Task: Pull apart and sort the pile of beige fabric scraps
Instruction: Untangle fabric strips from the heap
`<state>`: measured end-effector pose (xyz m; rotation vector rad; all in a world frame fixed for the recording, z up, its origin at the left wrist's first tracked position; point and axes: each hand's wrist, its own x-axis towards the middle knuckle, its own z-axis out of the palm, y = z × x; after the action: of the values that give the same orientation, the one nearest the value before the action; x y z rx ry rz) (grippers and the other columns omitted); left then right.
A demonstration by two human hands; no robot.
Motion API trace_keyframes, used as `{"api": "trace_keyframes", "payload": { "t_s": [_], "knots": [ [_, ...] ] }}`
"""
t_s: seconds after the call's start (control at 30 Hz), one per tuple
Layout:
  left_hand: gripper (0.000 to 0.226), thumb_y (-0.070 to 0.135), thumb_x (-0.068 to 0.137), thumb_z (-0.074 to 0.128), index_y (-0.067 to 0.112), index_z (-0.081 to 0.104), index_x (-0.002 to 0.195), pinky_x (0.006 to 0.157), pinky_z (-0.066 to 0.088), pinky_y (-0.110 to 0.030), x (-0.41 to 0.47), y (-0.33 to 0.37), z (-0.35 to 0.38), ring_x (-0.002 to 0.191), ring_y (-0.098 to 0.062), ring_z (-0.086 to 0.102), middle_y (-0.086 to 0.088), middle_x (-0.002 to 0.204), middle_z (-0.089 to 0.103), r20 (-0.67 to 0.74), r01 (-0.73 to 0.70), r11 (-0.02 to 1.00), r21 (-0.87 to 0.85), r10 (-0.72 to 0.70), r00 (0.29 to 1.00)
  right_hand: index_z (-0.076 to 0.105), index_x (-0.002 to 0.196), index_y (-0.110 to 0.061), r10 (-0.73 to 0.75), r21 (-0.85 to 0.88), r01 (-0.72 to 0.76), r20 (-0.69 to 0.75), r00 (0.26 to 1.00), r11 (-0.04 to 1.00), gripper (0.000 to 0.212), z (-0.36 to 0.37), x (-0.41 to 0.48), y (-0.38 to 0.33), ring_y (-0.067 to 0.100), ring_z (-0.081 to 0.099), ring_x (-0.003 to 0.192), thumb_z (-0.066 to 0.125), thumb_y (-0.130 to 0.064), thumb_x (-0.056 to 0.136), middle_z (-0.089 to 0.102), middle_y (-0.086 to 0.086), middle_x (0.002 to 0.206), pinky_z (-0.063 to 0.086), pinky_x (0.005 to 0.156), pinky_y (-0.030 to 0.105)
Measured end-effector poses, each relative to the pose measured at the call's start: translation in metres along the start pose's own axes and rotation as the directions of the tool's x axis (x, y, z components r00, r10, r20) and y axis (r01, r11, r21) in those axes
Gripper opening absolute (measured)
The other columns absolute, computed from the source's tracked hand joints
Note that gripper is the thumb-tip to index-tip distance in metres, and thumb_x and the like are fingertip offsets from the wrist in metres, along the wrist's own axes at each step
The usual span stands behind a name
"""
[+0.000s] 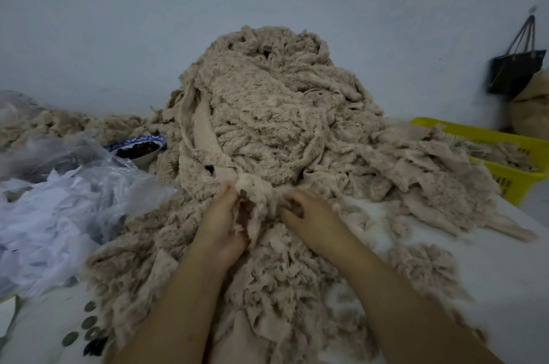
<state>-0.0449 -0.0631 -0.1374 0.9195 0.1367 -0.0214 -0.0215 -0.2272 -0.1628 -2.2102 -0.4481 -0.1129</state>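
A tall pile of beige fleecy fabric scraps (273,102) rises in the middle of the white table (505,268) and spills toward me. My left hand (221,224) grips a bunched scrap (255,188) at the pile's foot, thumb and fingers curled round it. My right hand (312,215) is just to the right, fingers curled into the same clump of fabric. Flatter scraps (430,167) lie spread to the right of the pile. More loose scraps (267,289) lie under my forearms.
A clear plastic bag with white scraps (59,209) lies at the left. A blue-rimmed bowl of dark pieces (138,149) stands behind it. A yellow basket (511,155) holding beige scraps sits at the right edge. A black bag (517,69) hangs on the wall. Coins (89,322) lie near the front left.
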Motion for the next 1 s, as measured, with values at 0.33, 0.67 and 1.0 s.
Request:
{"api": "trace_keyframes", "payload": {
  "t_s": [0.33, 0.67, 1.0],
  "knots": [
    [0.025, 0.012, 0.085, 0.056, -0.001, 0.075, 0.094, 0.074, 0.062, -0.032, -0.002, 0.017, -0.008, 0.083, -0.022, 0.075, -0.014, 0.099, 0.075, 0.036, -0.047, 0.895, -0.443, 0.07, 0.997, 0.06, 0.081, -0.013, 0.095, -0.136, -0.135, -0.264, 0.96, 0.982, 0.03, -0.021, -0.004, 0.002, 0.019, 0.05, 0.088, 0.049, -0.035, 0.098, 0.055, 0.002, 0.09, 0.041, 0.074, 0.034],
    [0.023, 0.016, 0.084, 0.059, 0.007, 0.079, 0.077, 0.067, 0.061, -0.027, -0.01, 0.021, -0.005, 0.076, -0.014, 0.072, -0.005, 0.087, 0.075, 0.17, -0.042, 0.909, -0.415, 0.123, 0.978, 0.031, 0.069, -0.033, -0.162, -0.243, 0.151, -0.024, 0.987, 0.958, 0.036, 0.005, -0.009, -0.022, 0.02, 0.046, 0.078, 0.057, -0.034, 0.094, 0.042, -0.007, 0.072, 0.033, 0.066, 0.035],
    [0.024, 0.022, 0.103, 0.051, 0.008, 0.065, 0.088, 0.11, 0.045, -0.035, 0.005, 0.028, -0.013, 0.103, -0.013, 0.068, -0.002, 0.095, 0.074, -0.136, -0.288, 0.892, -0.349, 0.256, 0.957, 0.054, 0.108, -0.025, 0.159, 0.064, -0.146, -0.397, 0.904, 0.987, 0.015, -0.017, -0.002, -0.001, 0.026, 0.055, 0.085, 0.046, -0.028, 0.096, 0.059, 0.005, 0.087, 0.043, 0.067, 0.036]
  ]
}}
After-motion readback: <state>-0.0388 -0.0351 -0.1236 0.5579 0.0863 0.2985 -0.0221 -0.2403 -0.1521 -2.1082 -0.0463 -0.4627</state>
